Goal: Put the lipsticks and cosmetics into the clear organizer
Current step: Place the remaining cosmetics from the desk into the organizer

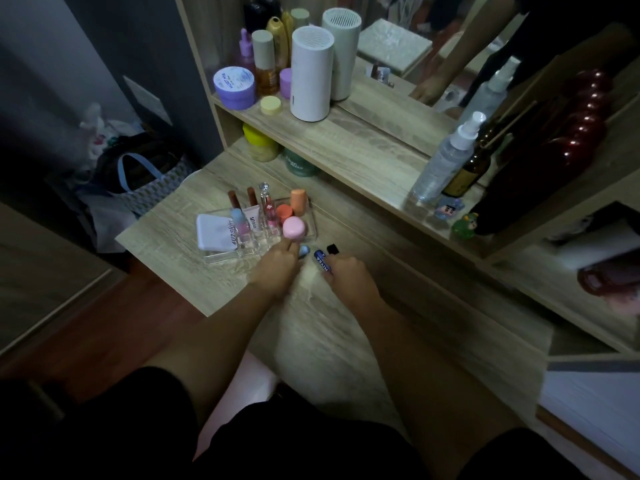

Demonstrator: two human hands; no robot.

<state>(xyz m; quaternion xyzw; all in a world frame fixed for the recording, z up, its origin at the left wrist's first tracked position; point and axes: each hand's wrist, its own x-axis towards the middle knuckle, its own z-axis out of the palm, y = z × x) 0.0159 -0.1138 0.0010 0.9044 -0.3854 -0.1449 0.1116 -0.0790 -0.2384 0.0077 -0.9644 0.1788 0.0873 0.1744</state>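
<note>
The wooden dressing table [346, 341] carries the clear organizer [221, 257] near its left corner. In the organizer, a white 4U2 skin compact [213, 232] lies flat at the left end; to its right stand a blue-and-pink tube [239, 221], a white lip tube [252, 216] with a dark red cap, another dark red-capped tube [233, 199] behind, and a clear pink gloss [267, 206]. At the right end sit an orange tube [298, 201], a coral-capped jar [284, 211] and a pink round jar [294, 228].

The left hand [280, 268] rests just before the organizer, fingertips touching the pink jar; whether it grips the jar I cannot tell. A light blue item [304, 251] lies beside those fingers. Just right of the organizer, the right hand [349, 277] pinches a blue Nivea lip balm [322, 262] on the tabletop, with a small black item [332, 249] beyond it.

Behind the organizer, the shelf [346, 133] holds a white cylinder [311, 74], a spray bottle [443, 164] and a purple jar [234, 86].
</note>
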